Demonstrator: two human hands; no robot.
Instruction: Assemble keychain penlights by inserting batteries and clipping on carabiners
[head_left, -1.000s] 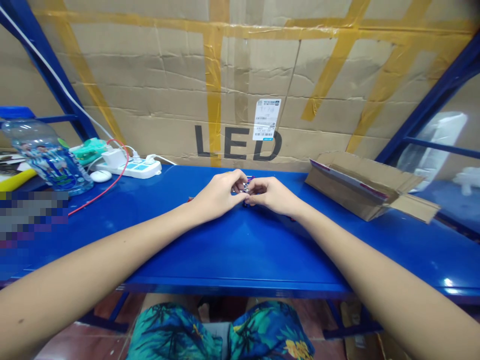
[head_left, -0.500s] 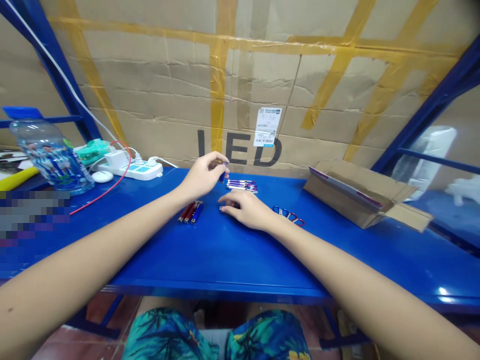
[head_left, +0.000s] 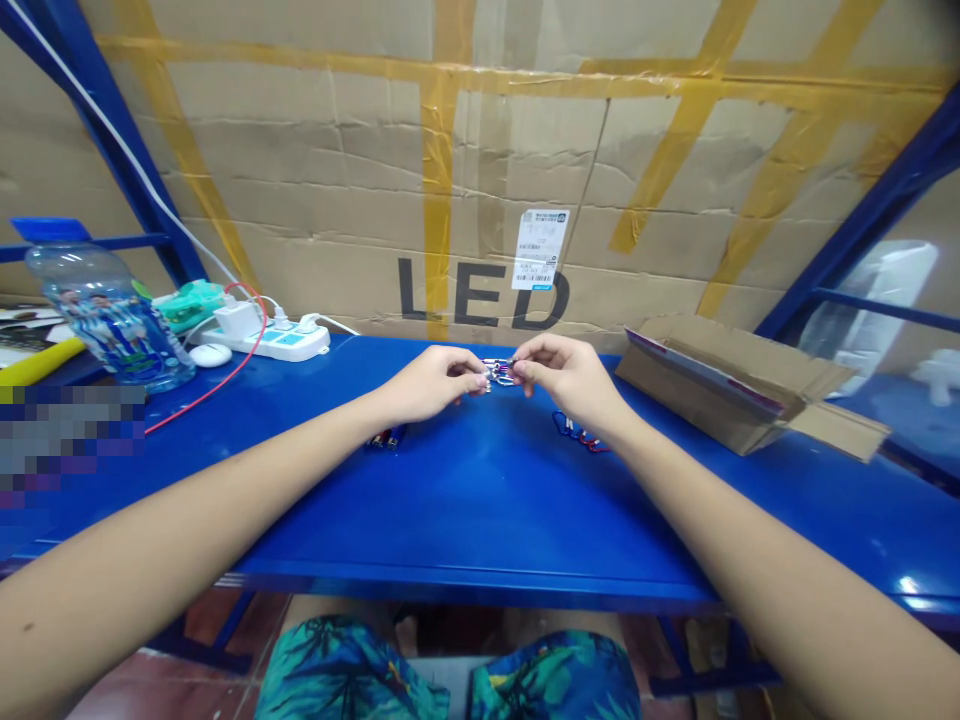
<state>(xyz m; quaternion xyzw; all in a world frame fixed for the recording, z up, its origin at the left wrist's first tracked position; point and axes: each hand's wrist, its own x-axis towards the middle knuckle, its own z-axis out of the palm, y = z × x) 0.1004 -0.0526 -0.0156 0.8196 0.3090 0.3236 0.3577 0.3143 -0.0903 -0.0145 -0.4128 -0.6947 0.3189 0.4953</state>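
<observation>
Both my hands meet over the back middle of the blue table (head_left: 480,520). My left hand (head_left: 431,384) is closed, thumb and fingers pinching a small metal tube with a silvery end, mostly hidden. Facing it, my right hand (head_left: 574,375) pinches something too small to make out. Between and behind the fingertips are shiny silver and purple pieces (head_left: 501,372); which are held and which lie on the table is unclear. Partly under my left forearm lie small metal tubes (head_left: 386,438). Blue and red carabiners (head_left: 577,432) rest left of my right forearm.
An open cardboard box (head_left: 705,395) stands at the right. To the left are a plastic bottle (head_left: 112,320), a white power strip (head_left: 296,342), a round white object (head_left: 210,355) and a red cable (head_left: 217,398). A large taped carton (head_left: 337,200) walls off the back.
My right hand has moved up and right to the row of shiny pieces. My left hand has come down and right to meet it, its forearm now covering part of the tubes.
</observation>
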